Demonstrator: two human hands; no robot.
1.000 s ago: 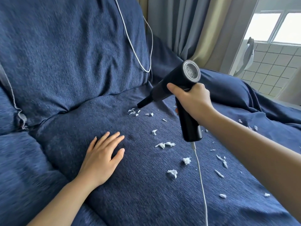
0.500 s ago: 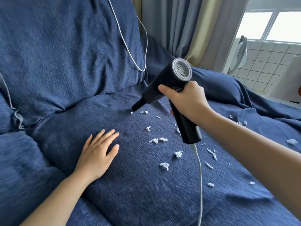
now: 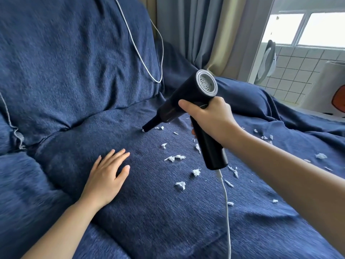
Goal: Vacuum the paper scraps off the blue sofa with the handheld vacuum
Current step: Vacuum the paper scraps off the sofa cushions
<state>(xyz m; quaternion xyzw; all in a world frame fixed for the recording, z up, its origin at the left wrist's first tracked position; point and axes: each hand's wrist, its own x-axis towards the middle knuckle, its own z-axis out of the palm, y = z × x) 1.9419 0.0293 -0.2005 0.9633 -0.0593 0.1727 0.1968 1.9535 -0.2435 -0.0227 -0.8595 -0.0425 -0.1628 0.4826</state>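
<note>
1. At the lower centre of the frame, a white cord [image 3: 226,206] runs up from the bottom edge to the butt of the handheld vacuum [image 3: 188,101].
2. In the lower left, the left hand [image 3: 106,176] lies palm-down on the seat cushion of the blue sofa [image 3: 149,221], its fingers [image 3: 119,156] straight and slightly apart, holding nothing.
3. To the right of that hand, white paper scraps [image 3: 180,185] lie scattered over the cushion across the middle of the frame, with a few more toward the right edge.
4. At centre right, the right hand [image 3: 211,118] grips the vacuum's black handle, fingers clamped round it and the thumb laid along the barrel.
5. The vacuum slopes down to the left; its narrow nozzle tip touches the cushion at a small scrap, just left of centre. Its grey vented rear end faces up and to the right.
6. In the upper left, a second loop of white cable [image 3: 141,57] hangs over the sofa's back cushion.
7. Across the top stand grey and beige curtains [image 3: 196,34], with a window [image 3: 306,28] and tiled wall in the upper right.
</note>
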